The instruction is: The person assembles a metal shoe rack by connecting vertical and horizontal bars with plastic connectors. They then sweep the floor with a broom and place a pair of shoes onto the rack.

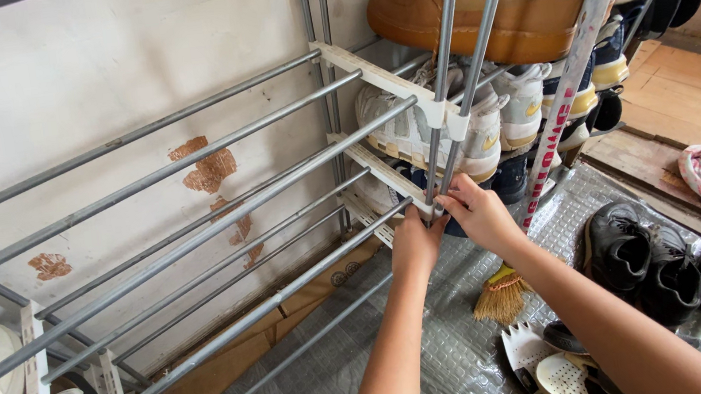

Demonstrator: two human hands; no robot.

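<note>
Scuffed white wall, silver floor mat, half-built shoe rack being gripped at a joint.

Both hands are closed around the rack (196, 243) where its grey rods meet a white connector (427, 207): left hand (417, 242) is wrapped under the joint, right hand (475, 213) is pinched on it from the side. Sneakers (458, 126) and a tan shoe (488, 11) are stacked behind, a small broom (501, 294) and black shoes (634, 256) are left on the mat (442, 364).
</note>
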